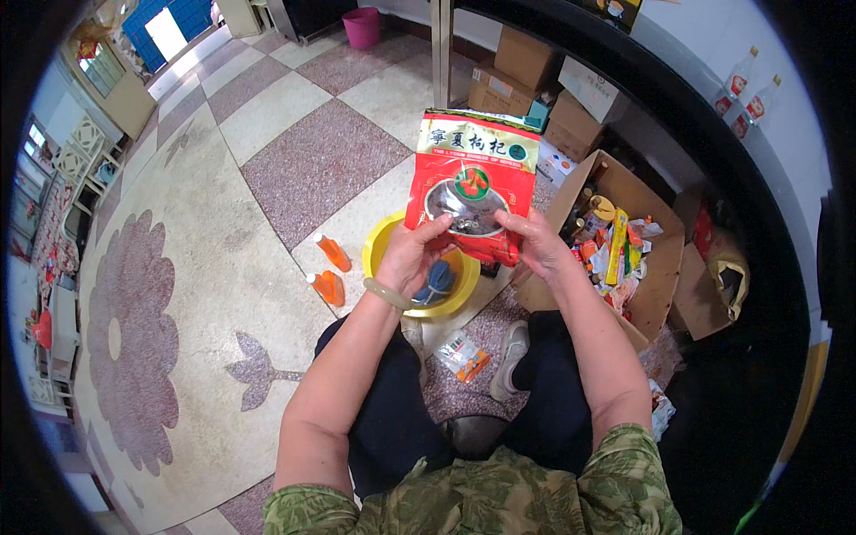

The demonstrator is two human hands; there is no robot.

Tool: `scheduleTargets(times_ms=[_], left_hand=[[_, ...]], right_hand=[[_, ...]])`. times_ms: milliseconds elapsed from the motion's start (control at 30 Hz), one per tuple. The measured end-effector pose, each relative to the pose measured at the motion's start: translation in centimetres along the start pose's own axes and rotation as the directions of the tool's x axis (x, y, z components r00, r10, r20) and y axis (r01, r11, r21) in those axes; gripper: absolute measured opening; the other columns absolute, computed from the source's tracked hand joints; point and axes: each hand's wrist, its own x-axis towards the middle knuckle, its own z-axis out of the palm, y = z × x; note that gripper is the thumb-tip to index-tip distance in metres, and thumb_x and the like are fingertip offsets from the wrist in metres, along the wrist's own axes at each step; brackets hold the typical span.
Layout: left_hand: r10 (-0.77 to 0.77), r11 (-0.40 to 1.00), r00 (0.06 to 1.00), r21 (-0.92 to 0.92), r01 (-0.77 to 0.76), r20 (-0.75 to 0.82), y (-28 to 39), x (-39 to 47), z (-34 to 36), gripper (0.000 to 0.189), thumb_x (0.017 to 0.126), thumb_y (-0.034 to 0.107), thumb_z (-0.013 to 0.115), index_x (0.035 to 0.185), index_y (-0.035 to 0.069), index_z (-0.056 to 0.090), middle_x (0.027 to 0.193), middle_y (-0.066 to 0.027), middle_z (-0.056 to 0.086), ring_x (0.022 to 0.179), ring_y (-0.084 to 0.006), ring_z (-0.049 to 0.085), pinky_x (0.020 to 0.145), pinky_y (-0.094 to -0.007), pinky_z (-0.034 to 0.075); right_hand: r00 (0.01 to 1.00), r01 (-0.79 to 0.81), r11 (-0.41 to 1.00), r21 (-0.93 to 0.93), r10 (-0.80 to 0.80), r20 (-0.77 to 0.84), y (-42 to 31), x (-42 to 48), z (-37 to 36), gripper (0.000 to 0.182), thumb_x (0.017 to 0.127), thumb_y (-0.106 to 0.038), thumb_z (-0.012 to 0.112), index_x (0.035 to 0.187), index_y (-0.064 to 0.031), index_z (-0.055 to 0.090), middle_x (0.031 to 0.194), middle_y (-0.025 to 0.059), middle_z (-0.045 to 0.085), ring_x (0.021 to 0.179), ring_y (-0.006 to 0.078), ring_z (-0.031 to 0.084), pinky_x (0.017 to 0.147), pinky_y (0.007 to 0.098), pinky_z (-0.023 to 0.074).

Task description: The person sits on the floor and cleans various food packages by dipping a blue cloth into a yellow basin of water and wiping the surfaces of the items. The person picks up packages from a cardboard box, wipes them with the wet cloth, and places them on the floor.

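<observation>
A red and gold plastic pouch of dried goji berries (478,187) is held up in front of me, its printed front with a clear window facing me. My left hand (414,257) grips its lower left edge, and my right hand (538,244) grips its lower right edge, both thumbs on the front. Below the pouch stands a yellow plastic basin (465,287) with a dark blue cloth (438,277) in it, partly hidden by my left hand. A small white and orange packet (463,356) lies on the floor between my shoes.
Orange bottles with white caps (332,253) stand left of the basin. To the right, an open cardboard box (659,267) holds bottles and colourful packets. Closed cartons (521,60) are stacked behind it. A pink bucket (362,28) stands farther off on the patterned floor.
</observation>
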Motion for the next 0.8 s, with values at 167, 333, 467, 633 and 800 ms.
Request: scheduleTargets(times_ms=[167, 333, 467, 633, 800], left_hand=[[0.079, 0.996, 0.994, -0.025, -0.081, -0.074, 0.2, -0.1, 0.5, 0.030, 0.082, 0.011, 0.070, 0.109, 0.008, 0.059, 0.095, -0.0030, 0.066, 0.082, -0.0139, 0.063, 0.071, -0.0274, 0.051], [0.165, 0.983, 0.985, 0.089, -0.161, -0.044, -0.3, 0.5, -0.1, 0.034, 0.084, 0.015, 0.069, 0.116, 0.009, 0.057, 0.103, -0.0024, 0.065, 0.090, -0.0153, 0.062, 0.080, -0.0319, 0.050], [0.127, 0.985, 0.990, 0.124, -0.118, -0.067, -0.4, 1.1, -0.8, 0.038, 0.084, 0.017, 0.069, 0.118, 0.011, 0.054, 0.103, -0.0022, 0.064, 0.091, -0.0143, 0.061, 0.081, -0.0326, 0.048], [0.080, 0.974, 0.953, 0.225, -0.013, -0.294, -0.6, 0.9, 0.3, 0.067, 0.083, 0.025, 0.071, 0.136, 0.013, 0.033, 0.120, -0.0054, 0.056, 0.102, -0.0173, 0.056, 0.082, -0.0392, 0.044], [0.269, 0.833, 0.960, 0.519, -0.192, -0.076, -1.5, 0.6, 0.5, 0.099, 0.078, 0.045, 0.072, 0.148, 0.016, 0.009, 0.145, -0.0221, 0.022, 0.124, -0.0297, 0.039, 0.090, -0.0415, 0.042]], right_hand=[[0.999, -0.027, 0.982, -0.184, 0.023, -0.025, 0.5, -0.1, 1.0, 0.046, 0.078, -0.002, 0.069, 0.121, -0.0025, 0.052, 0.114, 0.0093, 0.062, 0.101, 0.0177, 0.061, 0.090, 0.0331, 0.0491], [0.998, 0.040, 0.981, -0.192, -0.046, -0.030, 1.5, 0.8, 0.1, 0.042, 0.077, -0.001, 0.069, 0.117, -0.0016, 0.056, 0.108, 0.0084, 0.064, 0.096, 0.0173, 0.063, 0.088, 0.0323, 0.0500], [0.990, 0.084, 0.978, -0.192, -0.104, -0.096, 2.1, 0.9, 0.3, 0.038, 0.077, -0.002, 0.070, 0.114, -0.0016, 0.058, 0.104, 0.0072, 0.066, 0.091, 0.0164, 0.064, 0.082, 0.0314, 0.0520], [0.965, 0.075, 0.942, -0.328, -0.152, -0.215, 3.5, 1.5, 0.2, 0.030, 0.079, -0.006, 0.071, 0.107, -0.0024, 0.062, 0.109, 0.0061, 0.065, 0.095, 0.0118, 0.061, 0.080, 0.0305, 0.0510], [0.853, 0.195, 0.249, -0.949, -0.521, 0.039, 4.2, 1.5, 1.5, 0.040, 0.075, -0.004, 0.068, 0.113, -0.0001, 0.057, 0.091, 0.0097, 0.065, 0.081, 0.0234, 0.064, 0.074, 0.0366, 0.0518]])
